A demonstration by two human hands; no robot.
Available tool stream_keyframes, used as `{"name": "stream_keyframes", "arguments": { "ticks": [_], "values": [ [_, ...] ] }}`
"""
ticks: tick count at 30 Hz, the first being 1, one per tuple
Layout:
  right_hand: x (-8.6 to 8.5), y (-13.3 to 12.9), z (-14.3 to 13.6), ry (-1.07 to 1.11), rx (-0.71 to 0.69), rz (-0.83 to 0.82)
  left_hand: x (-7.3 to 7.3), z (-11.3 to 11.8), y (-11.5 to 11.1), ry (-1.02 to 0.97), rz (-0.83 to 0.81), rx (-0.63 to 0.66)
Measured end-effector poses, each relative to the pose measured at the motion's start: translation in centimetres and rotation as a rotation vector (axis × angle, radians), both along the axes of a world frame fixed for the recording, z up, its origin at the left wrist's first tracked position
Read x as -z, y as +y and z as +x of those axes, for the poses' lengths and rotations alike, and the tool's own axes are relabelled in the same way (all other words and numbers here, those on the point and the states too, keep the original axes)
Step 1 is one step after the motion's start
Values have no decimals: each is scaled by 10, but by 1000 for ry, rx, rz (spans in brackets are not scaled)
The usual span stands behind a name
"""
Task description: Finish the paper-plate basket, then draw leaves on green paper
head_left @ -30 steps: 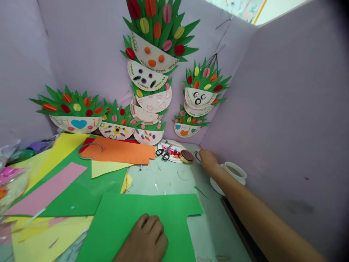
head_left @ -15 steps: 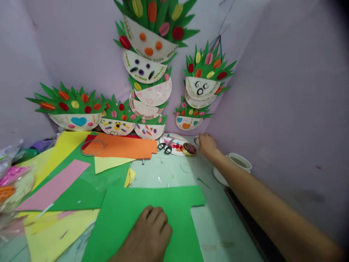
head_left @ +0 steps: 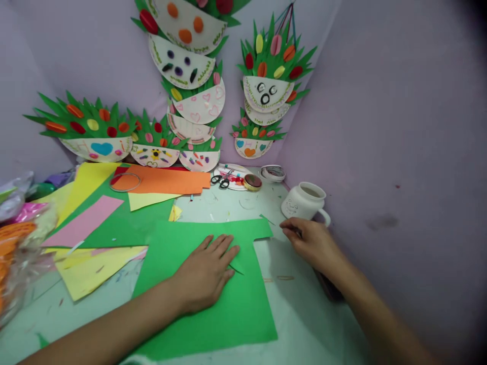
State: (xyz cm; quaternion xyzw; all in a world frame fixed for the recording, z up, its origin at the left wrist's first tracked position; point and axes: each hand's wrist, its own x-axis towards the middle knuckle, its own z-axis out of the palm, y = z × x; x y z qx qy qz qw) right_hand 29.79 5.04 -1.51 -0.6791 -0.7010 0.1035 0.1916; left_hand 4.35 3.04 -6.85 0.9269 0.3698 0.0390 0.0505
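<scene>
A large green sheet of craft paper, with a notch cut at its upper right corner, lies on the table. My left hand rests flat on it, fingers stretched out. A thin, pointed green shape shows beside the thumb. Over the table to the right of the sheet, my right hand has its thumb and fingertips pinched together. Whatever is in that pinch, if anything, is too small to make out. Just behind this hand stands a white mug, its handle close to the knuckles.
Scissors, a round tin and a small white bowl sit at the back. Orange paper, pink paper and plastic bags lie left. Paper-plate crafts hang on the wall.
My right hand has come back from the small bowl at the rear toward the green sheet. My left hand has flattened from a curled pose. The view has tilted down.
</scene>
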Motion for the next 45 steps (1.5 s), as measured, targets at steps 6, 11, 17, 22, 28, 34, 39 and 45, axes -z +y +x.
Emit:
{"name": "stream_keyframes", "arguments": {
  "ticks": [6,11,17,22,28,34,39,45],
  "values": [
    [31,4,0,198,-7,307,-5,18,18,9,9,-20],
    [55,-10,-7,253,-152,402,-27,21,1,53,141,-75],
    [65,-22,-42,-15,-611,405,-26,14,-16,-87,160,-336],
    [54,-35,-44,-232,-783,241,-23,-17,-21,-7,95,-428],
    [42,-41,-27,-149,-601,202,-46,-51,-25,66,-95,-722],
    [47,-41,-16,-244,-187,-66,-48,-38,-25,106,-181,-689],
    [52,-42,-19,-211,-282,162,-64,-38,40,105,-90,-792],
    [68,-35,-30,-186,-474,442,-64,-35,129,52,-123,-944]
  ]
}}
